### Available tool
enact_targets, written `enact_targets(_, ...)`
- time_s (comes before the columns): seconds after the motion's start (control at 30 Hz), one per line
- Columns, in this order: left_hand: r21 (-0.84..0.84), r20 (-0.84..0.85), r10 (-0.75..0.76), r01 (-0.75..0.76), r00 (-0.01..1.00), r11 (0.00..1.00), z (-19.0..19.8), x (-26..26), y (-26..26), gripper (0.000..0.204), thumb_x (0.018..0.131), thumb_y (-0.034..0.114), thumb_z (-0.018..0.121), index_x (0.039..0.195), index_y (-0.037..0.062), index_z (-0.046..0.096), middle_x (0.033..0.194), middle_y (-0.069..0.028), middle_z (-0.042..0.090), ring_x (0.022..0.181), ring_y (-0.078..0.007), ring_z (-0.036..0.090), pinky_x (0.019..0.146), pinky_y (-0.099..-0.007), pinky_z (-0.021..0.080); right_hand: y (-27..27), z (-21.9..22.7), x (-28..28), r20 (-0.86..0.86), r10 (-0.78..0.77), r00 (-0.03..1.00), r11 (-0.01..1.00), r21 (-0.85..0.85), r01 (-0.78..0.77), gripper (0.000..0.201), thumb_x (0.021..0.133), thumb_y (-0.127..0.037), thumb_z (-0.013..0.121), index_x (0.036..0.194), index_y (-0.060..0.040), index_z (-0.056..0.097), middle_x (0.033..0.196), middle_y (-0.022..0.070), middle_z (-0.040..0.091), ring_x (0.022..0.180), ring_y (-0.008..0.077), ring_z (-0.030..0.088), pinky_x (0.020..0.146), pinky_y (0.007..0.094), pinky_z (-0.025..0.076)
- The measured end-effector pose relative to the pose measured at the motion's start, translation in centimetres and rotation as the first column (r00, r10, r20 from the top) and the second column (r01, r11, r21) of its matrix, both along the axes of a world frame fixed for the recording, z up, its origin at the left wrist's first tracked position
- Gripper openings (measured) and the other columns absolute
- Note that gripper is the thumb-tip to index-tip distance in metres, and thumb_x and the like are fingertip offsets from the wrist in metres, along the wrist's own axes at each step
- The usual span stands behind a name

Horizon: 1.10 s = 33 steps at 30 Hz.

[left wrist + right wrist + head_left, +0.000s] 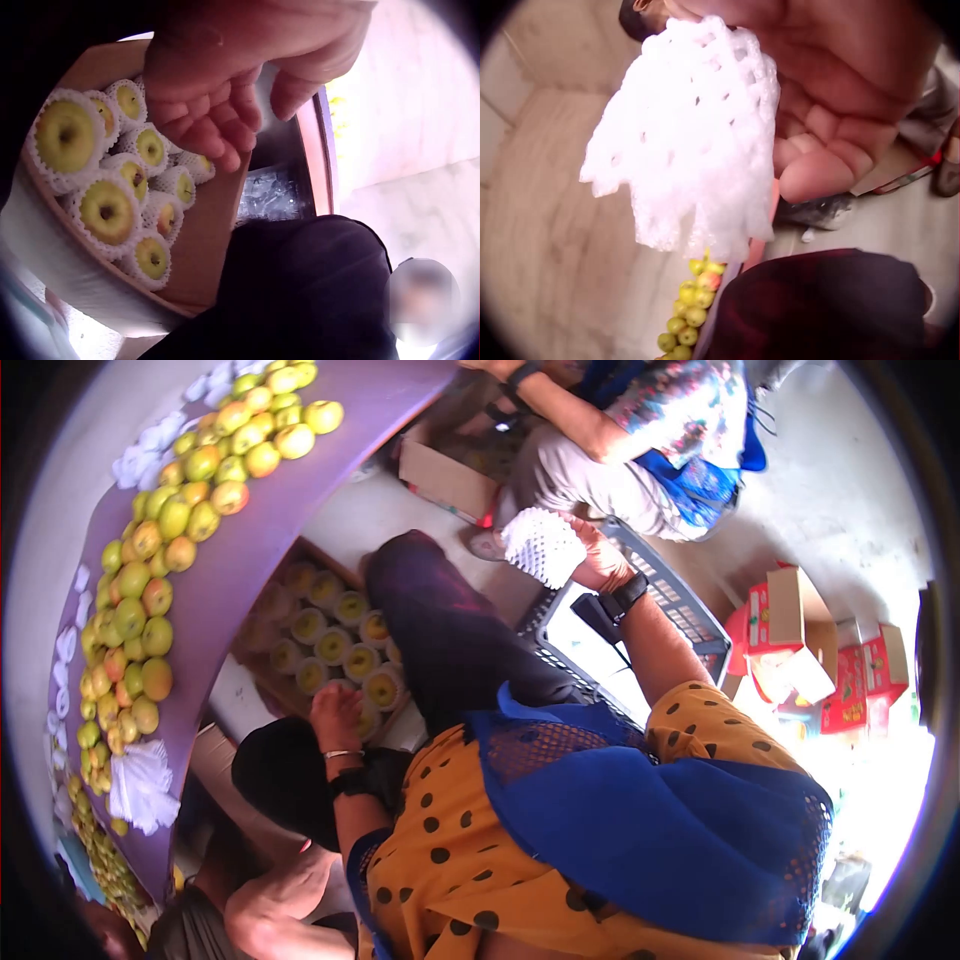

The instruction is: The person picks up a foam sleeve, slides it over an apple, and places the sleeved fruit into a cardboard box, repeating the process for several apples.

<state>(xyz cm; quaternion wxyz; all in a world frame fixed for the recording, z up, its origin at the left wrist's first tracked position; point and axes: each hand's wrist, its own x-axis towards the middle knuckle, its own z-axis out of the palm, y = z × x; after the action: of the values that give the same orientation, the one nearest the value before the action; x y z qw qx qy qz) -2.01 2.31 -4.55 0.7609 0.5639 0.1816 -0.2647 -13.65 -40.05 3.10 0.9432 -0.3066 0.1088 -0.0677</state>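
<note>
A white foam net (543, 547) is gripped in my right hand (603, 563), above the dark plastic crate (670, 582). The right wrist view has the net (682, 142) hanging beside the curled fingers of the right hand (847, 90); whether anything is inside it cannot be seen. My left hand (338, 715) hovers at the edge of a cardboard box of netted apples (360, 660). In the left wrist view the left hand (240, 75) is empty, fingers loosely bent, over the box (202, 251); netted apples (106, 213) lie below and left of it.
Loose yellow-green apples (130, 618) line the purple surface (235, 575) at left, with white foam nets (145, 785) near its edge. Another person (590, 470) sits ahead by an open carton (445, 480). Red boxes (845, 695) stand at right. A dark-trousered leg (440, 620) lies between box and crate.
</note>
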Motion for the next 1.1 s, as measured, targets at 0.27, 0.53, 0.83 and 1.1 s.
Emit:
enact_targets(0.27,-0.548,0.325,0.048,0.147,0.944,0.824,3.4,-0.8,-0.3,0.024,0.083,0.022,0.052,0.098,0.0032,0.051,0.084,-0.0079,0.056,0.075,-0.0195,0.057,0.060,-0.0260,0.044,18.4,5.6,12.2,-0.005,0.420,0.908,0.515,-0.822,-0.243,0.015,0.074,0.002,0.052,0.087,-0.0041,0.053,0.078,-0.0004,0.054,0.073,0.0062,0.050,0.065,0.0223,0.042)
enact_targets(0.53,-0.497,0.154,0.203,-0.101,0.967,0.862,2.8,-0.7,1.0,0.035,0.082,0.014,0.051,0.114,0.0047,0.043,0.107,-0.0093,0.052,0.097,-0.0239,0.053,0.081,-0.0380,0.044,28.7,-1.9,13.5,0.009,0.542,0.840,0.004,-1.000,0.009,0.016,0.071,-0.006,0.057,0.086,-0.0044,0.051,0.078,0.0055,0.053,0.071,0.0132,0.053,0.063,0.0261,0.044)
enact_targets(0.83,-0.474,0.122,0.248,-0.163,0.961,0.865,2.9,-0.3,1.4,0.029,0.078,0.004,0.050,0.107,0.0046,0.048,0.099,-0.0072,0.055,0.090,-0.0204,0.056,0.076,-0.0385,0.048,27.4,-3.3,13.9,-0.354,0.598,0.719,0.551,-0.470,-0.690,0.034,0.079,-0.023,0.055,0.105,-0.0034,0.049,0.094,0.0039,0.053,0.080,0.0117,0.053,0.061,0.0243,0.045)
enact_targets(1.1,-0.472,0.222,0.219,-0.092,0.950,0.877,2.9,0.0,0.7,0.029,0.078,0.001,0.047,0.107,0.0006,0.049,0.100,-0.0080,0.056,0.090,-0.0180,0.056,0.080,-0.0307,0.044,26.7,-3.5,14.2,-0.341,0.777,0.528,0.559,-0.009,-0.829,0.029,0.075,-0.027,0.060,0.095,-0.0080,0.052,0.083,0.0021,0.056,0.076,0.0134,0.053,0.059,0.0278,0.043)
